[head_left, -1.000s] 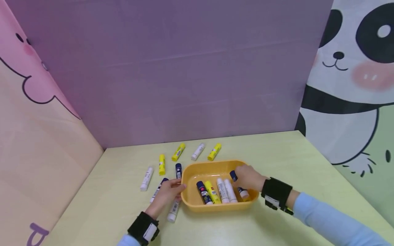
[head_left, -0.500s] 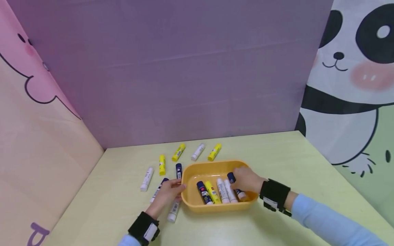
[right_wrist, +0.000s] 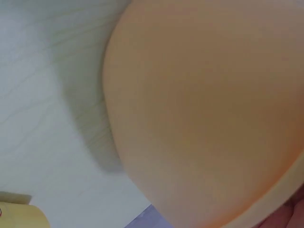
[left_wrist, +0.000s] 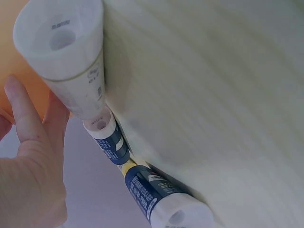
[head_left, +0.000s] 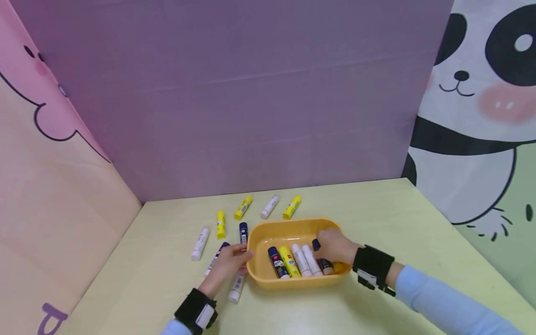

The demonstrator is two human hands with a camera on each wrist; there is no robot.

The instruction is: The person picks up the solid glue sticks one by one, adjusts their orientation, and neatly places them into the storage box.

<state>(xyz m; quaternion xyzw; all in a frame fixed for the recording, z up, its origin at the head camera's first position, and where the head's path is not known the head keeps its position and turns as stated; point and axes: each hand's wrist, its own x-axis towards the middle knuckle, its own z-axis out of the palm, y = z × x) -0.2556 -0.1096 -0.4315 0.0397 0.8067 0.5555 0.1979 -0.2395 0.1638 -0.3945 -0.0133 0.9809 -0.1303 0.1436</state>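
Note:
A yellow-orange plastic basket point(head_left: 293, 283) sits on the table. My left hand point(head_left: 228, 262) grips its left rim, the thumb over the edge. Inside the basket, my right hand point(head_left: 336, 246) holds a dark-blue glue stick point(head_left: 325, 266), partly hidden by the fingers. To its left lie a blue glue stick point(head_left: 278, 263), a yellow one point(head_left: 290, 262) and two white glue sticks point(head_left: 301, 259), side by side. A bit of yellow point(head_left: 338, 267) shows at the basket's right end. In the right wrist view the basket's outer wall point(right_wrist: 190, 104) hides most of the hand.
Beyond the basket lie yellow glue sticks point(head_left: 291, 207) and a white one point(head_left: 270, 207). Farther left are a yellow point(head_left: 221, 224) and a white glue stick point(head_left: 200, 244). Several more lie around my left hand, including a white-ended one point(head_left: 236, 287). A purple panel point(head_left: 268, 116) stands behind.
In the basket, my right hand has shifted slightly left, bringing the dark-blue glue stick against the white ones. The white sticks now lean a little further left. My left hand stays on the rim.

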